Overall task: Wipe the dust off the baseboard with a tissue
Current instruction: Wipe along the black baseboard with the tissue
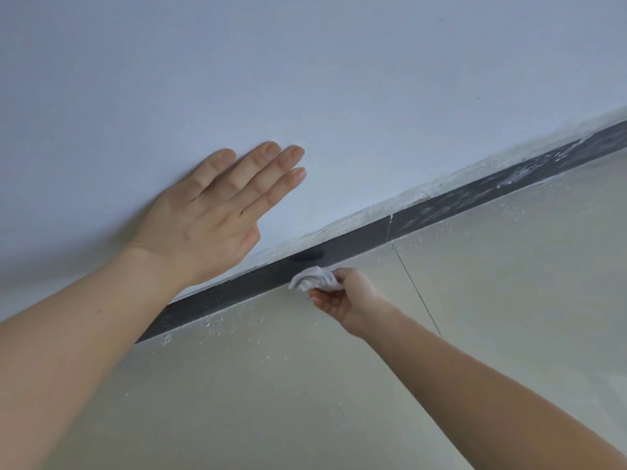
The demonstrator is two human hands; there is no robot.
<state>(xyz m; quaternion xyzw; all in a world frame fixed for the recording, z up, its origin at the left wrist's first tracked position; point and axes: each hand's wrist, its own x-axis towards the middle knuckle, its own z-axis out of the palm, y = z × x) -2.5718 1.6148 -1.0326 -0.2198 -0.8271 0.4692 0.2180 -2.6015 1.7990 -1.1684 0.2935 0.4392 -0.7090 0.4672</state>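
Left forearm (74, 334) is propping straight-fingered left hand (203, 215) on wall (339, 79); right hand (346, 300) is pinching tissue (315, 279) against baseboard (366, 237), mid-wipe; dusty stretch toward two o'clock is likely waiting next.

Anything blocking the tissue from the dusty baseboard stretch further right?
Nothing visible. The crumpled white tissue, pinched by the right hand, sits at the dark grey baseboard, whose dusty stretch runs clear; the left hand lies on the pale wall above.
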